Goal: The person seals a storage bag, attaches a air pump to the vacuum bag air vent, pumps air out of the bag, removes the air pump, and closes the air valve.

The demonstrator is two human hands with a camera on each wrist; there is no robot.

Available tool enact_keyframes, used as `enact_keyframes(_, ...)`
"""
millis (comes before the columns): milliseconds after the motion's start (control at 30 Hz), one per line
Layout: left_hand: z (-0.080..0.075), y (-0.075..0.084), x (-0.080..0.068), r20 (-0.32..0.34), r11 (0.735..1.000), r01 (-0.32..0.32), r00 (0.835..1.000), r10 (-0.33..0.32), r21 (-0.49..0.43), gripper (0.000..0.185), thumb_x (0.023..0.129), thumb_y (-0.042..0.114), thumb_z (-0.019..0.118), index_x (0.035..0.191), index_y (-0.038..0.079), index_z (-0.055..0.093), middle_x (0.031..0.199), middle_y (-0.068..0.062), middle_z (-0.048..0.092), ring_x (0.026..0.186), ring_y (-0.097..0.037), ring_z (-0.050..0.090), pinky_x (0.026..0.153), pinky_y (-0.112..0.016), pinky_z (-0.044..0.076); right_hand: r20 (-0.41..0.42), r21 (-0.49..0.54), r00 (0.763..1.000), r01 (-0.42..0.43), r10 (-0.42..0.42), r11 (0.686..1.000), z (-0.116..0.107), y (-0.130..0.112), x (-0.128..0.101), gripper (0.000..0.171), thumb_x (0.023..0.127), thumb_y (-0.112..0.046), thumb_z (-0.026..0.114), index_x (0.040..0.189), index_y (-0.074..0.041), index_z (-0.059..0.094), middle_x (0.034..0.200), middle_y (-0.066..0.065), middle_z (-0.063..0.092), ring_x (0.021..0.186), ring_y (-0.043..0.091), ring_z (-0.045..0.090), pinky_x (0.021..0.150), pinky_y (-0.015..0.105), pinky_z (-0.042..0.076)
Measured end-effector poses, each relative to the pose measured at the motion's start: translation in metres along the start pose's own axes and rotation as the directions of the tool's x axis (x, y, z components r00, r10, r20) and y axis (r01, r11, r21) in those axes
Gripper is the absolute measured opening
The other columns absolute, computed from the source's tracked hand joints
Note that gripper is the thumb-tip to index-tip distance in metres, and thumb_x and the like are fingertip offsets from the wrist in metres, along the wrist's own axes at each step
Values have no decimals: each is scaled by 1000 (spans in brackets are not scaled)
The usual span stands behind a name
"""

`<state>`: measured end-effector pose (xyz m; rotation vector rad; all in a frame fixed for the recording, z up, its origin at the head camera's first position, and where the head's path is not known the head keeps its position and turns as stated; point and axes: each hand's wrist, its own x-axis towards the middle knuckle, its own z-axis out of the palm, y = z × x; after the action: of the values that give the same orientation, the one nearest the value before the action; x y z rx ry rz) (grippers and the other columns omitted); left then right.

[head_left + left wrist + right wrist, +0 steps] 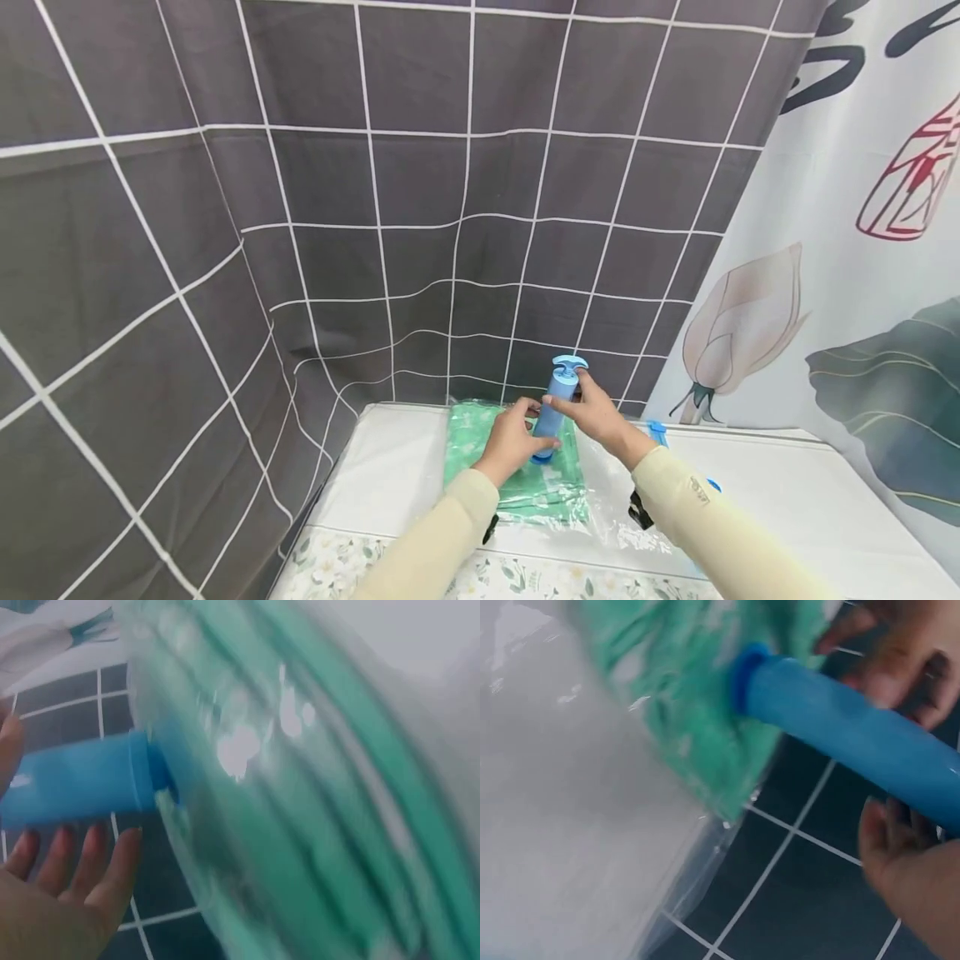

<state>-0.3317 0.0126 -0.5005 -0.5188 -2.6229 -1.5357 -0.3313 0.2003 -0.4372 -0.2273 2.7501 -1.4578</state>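
Note:
A light-blue hand pump (pixel 556 408) with a T-shaped handle stands tilted over a clear plastic bag (pixel 517 500) holding folded green-and-white fabric. Its darker base (pixel 750 675) meets the bag. My right hand (pixel 600 414) grips the upper barrel just below the handle, thumb across the front. Lower on the barrel's left side is my left hand (pixel 510 442). In the left wrist view its loosely bent fingers (pixel 116 874) are spread beside the pump, with a small gap at the fingertips. Shiny plastic and green folds (pixel 300 825) fill most of that view.
The bag lies on a white surface (pixel 397 450) with a floral strip (pixel 337 558) along the front. Small blue parts (pixel 657 432) lie to the right, partly behind the right sleeve. Dark grid-patterned fabric (pixel 420 183) rises behind, with a white printed curtain (pixel 847 275) at right.

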Motion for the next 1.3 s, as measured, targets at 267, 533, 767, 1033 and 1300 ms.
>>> enact_keyframes(267, 27, 3, -5, -221, 997, 40, 975, -23, 73, 76, 86, 41, 102, 141, 11, 58, 136, -12, 66, 121, -29, 73, 100, -45, 66, 36, 128, 998, 44, -49, 991, -6, -5, 2, 65, 110, -14, 71, 164, 6, 40, 151, 31, 66, 139, 42, 69, 117, 54, 62)
enact_keyframes(533, 39, -26, 10, -257, 995, -31, 965, 54, 95, 53, 88, 19, 98, 128, 11, 66, 123, -12, 76, 112, -32, 78, 94, -48, 69, -25, -24, 993, 115, -116, 993, -2, -11, 0, 53, 103, -23, 86, 140, -8, 53, 119, 15, 80, 104, 23, 77, 87, 36, 62)
enact_keyframes(767, 54, -72, 60, -137, 980, -74, 985, 100, 187, 63, 86, 24, 96, 141, 18, 65, 130, -8, 81, 116, -24, 80, 96, -41, 70, -188, -223, 977, 61, -104, 973, -2, -19, 2, 52, 98, -36, 91, 116, -9, 50, 90, 5, 63, 71, 19, 55, 63, 31, 43)
enact_keyframes(1033, 9, -10, 33, 93, 999, 28, 995, -29, 21, 62, 98, 12, 87, 155, 12, 63, 150, -19, 73, 138, -38, 74, 109, -53, 67, -81, -94, 994, 63, -71, 994, -10, -13, 3, 64, 105, -36, 84, 149, -2, 51, 118, 16, 70, 102, 28, 71, 83, 38, 60)
enact_keyframes(1300, 0, 11, 16, 93, 999, 50, 994, -48, -20, 66, 101, 16, 87, 160, 7, 58, 154, -19, 70, 144, -39, 69, 119, -57, 62, 83, 190, 988, 110, -128, 976, -26, -16, 9, 74, 107, -8, 73, 170, 7, 36, 167, 34, 55, 150, 47, 62, 119, 48, 63)
